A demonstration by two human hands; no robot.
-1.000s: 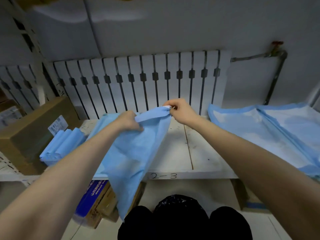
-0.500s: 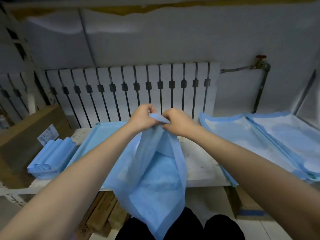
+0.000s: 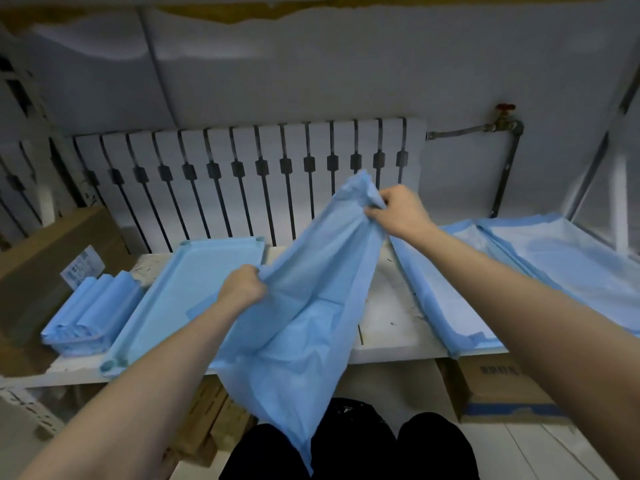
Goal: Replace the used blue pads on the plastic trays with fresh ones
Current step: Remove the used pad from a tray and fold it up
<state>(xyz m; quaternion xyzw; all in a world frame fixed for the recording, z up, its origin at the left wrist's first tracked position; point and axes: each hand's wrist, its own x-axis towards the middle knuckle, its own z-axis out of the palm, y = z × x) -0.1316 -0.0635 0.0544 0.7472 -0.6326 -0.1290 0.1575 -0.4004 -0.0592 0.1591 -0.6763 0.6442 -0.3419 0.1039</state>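
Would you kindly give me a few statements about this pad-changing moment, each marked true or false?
1. The left hand and the right hand both grip one blue pad. True.
2. That pad lies spread flat on the white shelf. False: it hangs between the hands, its lower corner drooping below the shelf edge.
3. A stack of folded pads sits left of the blue tray. True.
4. The tray stands on the floor. False: it lies on the shelf.
5. The right hand is held lower than the left. False: it is the higher one.
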